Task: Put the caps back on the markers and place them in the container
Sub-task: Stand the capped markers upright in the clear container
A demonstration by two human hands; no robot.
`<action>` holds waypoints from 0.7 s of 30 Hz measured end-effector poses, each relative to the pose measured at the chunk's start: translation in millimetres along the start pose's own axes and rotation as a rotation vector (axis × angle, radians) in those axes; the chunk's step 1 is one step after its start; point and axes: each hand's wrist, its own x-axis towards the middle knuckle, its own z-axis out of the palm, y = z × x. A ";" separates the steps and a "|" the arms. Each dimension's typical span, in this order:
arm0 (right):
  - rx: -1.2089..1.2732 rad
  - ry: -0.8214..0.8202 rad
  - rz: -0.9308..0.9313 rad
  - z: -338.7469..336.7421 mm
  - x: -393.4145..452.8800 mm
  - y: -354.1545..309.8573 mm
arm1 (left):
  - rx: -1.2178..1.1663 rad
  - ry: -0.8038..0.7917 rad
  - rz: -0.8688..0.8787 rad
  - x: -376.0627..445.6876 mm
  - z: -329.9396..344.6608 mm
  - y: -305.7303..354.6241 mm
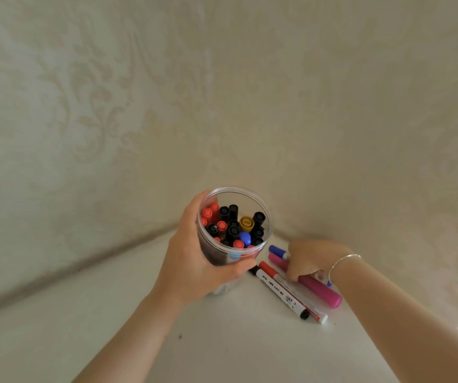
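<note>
At centre of the head view, the left hand [194, 258] wraps its grip round the clear plastic container [234, 230], a smooth cylinder packed with capped markers on the white tabletop [111, 327]. Right of it, the right hand [310, 259] curls its grip over the pink marker [319, 288] among loose markers [283, 291]. Judged step: gathering capped markers. Next move: lift and drop them upright into the container.

Single head-worn wide-angle view, looking forward and down into a wall corner from close above the white table [236, 341]. Left hand [194, 261] and right hand [309, 258] lie low of centre; no second view.
</note>
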 end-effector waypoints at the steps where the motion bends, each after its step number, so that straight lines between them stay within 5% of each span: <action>1: -0.028 0.044 -0.003 3.2 0.5 -2.0 | -0.001 -0.005 0.001 -0.3 -0.4 -0.5; 4: 0.025 0.118 -0.020 2.9 2.1 -1.5 | 0.012 -0.015 -0.007 -1.2 -1.2 -3.8; 7: 0.348 0.214 -0.066 -27.3 -12.1 2.6 | 0.022 -0.008 -0.026 -0.8 -1.1 -5.9; 9: 0.595 0.316 -0.230 -57.3 -34.2 3.3 | 0.015 -0.001 -0.039 -0.1 -0.7 -6.9; 12: 0.946 0.216 -0.562 -90.3 -78.3 -6.6 | -0.002 0.008 -0.051 0.1 -1.8 -10.2; 15: 0.878 0.097 -0.675 -100.0 -108.7 -26.9 | 0.001 0.008 -0.049 0.8 -3.2 -12.9; 21: 0.697 0.035 -0.542 -101.1 -119.2 -38.7 | -0.023 0.025 -0.072 -0.5 -2.6 -12.8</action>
